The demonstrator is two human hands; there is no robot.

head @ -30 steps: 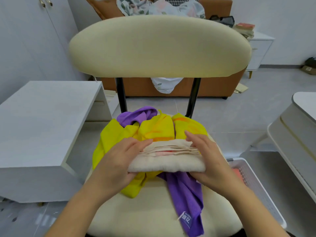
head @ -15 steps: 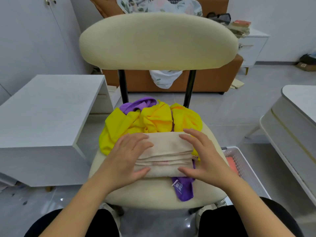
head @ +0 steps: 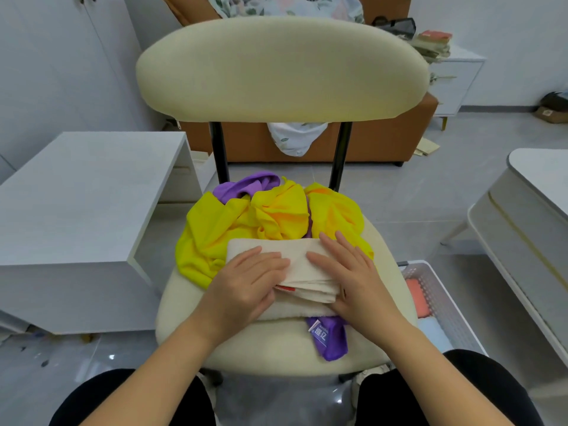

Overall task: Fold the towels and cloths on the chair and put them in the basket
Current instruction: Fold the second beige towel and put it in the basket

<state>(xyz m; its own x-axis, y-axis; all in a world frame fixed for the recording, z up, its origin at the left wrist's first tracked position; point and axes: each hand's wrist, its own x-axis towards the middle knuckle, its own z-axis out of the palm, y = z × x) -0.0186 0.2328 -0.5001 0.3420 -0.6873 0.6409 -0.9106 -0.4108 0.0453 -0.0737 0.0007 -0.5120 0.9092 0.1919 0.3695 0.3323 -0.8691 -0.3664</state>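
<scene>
Two hands are lying flat on a folded cream towel [head: 295, 252] at the front of the chair [head: 276, 342] seat. The left hand [head: 246, 284] is pressing on the towel's left half, fingers straight and close together, pointing to the right. The right hand [head: 349, 272] is pressing on the right half, fingers straight and slightly spread, fingertips reaching the towel's far edge. Neither hand is curling round anything. The two are lying near each other over the towel's middle without touching. The towel's stacked layers are showing at its near edge between the hands, with a bit of red peeking out beside the left thumb.

The towel is sitting on top of a crumpled yellow cloth [head: 227, 232], which is spreading over the back and left of the seat. A purple cloth [head: 330, 341] is showing in two places: one part is bunching up behind the yellow cloth near the chair's black posts, and another is hanging over the seat's front edge with a printed label showing.

The white basket [head: 439, 290] is standing on the floor just beside the chair on the right, and something orange [head: 415, 298] is lying inside it. A white table [head: 76, 195] is standing to the left, and a brown sofa [head: 384, 139] is standing behind the chair with patterned fabric [head: 295, 139] draping down its front.
</scene>
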